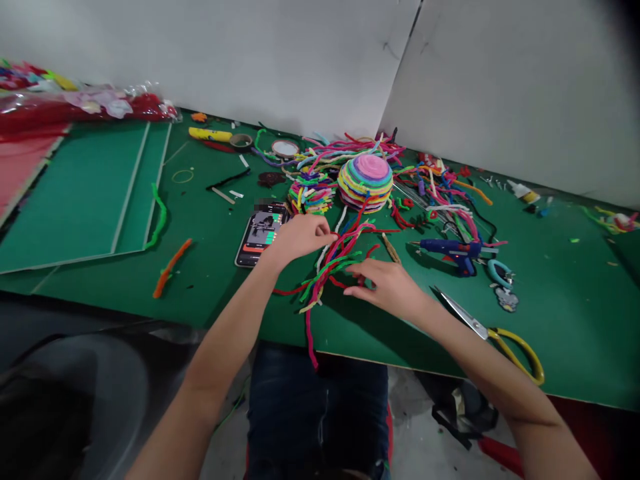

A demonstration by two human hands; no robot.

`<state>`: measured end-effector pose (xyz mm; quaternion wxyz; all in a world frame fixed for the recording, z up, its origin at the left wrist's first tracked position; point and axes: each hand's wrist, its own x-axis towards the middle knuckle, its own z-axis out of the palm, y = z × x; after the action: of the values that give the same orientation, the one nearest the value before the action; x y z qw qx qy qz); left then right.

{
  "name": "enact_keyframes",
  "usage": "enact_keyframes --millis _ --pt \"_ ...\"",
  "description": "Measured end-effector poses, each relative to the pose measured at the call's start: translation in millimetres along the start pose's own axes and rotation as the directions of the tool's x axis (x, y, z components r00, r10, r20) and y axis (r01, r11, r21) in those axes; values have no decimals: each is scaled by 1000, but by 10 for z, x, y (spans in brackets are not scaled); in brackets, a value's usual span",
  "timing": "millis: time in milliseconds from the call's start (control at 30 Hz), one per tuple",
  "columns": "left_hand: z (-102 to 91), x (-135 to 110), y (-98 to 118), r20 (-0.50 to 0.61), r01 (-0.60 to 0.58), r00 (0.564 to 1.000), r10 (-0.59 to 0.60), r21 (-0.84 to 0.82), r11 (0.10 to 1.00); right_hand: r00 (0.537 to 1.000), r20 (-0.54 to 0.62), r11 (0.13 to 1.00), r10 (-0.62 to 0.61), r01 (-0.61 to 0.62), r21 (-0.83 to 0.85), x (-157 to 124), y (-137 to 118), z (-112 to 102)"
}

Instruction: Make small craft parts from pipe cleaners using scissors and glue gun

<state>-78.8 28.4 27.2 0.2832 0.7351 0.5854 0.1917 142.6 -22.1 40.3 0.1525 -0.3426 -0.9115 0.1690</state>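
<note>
Stems (325,275): your loose pile of red, pink, green and white fuzzy pieces lies near the table's middle, between your hands; one pink piece reaches past the near edge.
Left hand (304,237): yours is at the far left of the pile, thumb and fingertips drawn close together; you cannot tell from this view whether a piece is pinched between them.
Right hand (384,285): yours is at the right of the pile, fingers curled with thumb and forefinger apart, beside the green and red ends; whether it grips any is hidden. Your two hands are apart from each other.
Dome (367,181): striped, pink-topped, beyond your pile on the far side.
Bundle (311,193): many-coloured, just left of the dome.
Phone (261,235): screen lit, left of your pile, partly behind your left hand.
Peg (391,249): brown, just beyond your right hand.
Glue gun (453,251): blue, lying to the right, nozzle pointing left.
Scissors (483,331): yellow-handled, blades parted, beside your right forearm.
Tool (493,270): teal-handled, between glue gun and scissors.
Orange stem (173,268): alone, on the left.
Board (85,193): green, far left, with a green stem (159,217) along its right edge.
Tape (241,141): dark roll, far side, touching a yellow tube (210,135).
Table (575,327): green, beneath all these.
</note>
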Motion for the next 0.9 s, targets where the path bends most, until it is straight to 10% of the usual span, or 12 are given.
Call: enact_keyframes --millis 200,500,733,900 --pt "139 -56 170 141 -16 990 -10 179 984 995 4 986 -95 94 -136 158 53 144" --pt "58 87 79 -359 -133 932 -58 -485 864 986 113 980 -120 136 -146 195 140 338" --pt "11 71 162 -138 -28 968 -209 -889 457 993 -116 988 -32 14 -152 224 149 242" --pt "42 59 186 29 100 978 -207 -934 343 984 -151 981 -98 69 -182 266 98 173"
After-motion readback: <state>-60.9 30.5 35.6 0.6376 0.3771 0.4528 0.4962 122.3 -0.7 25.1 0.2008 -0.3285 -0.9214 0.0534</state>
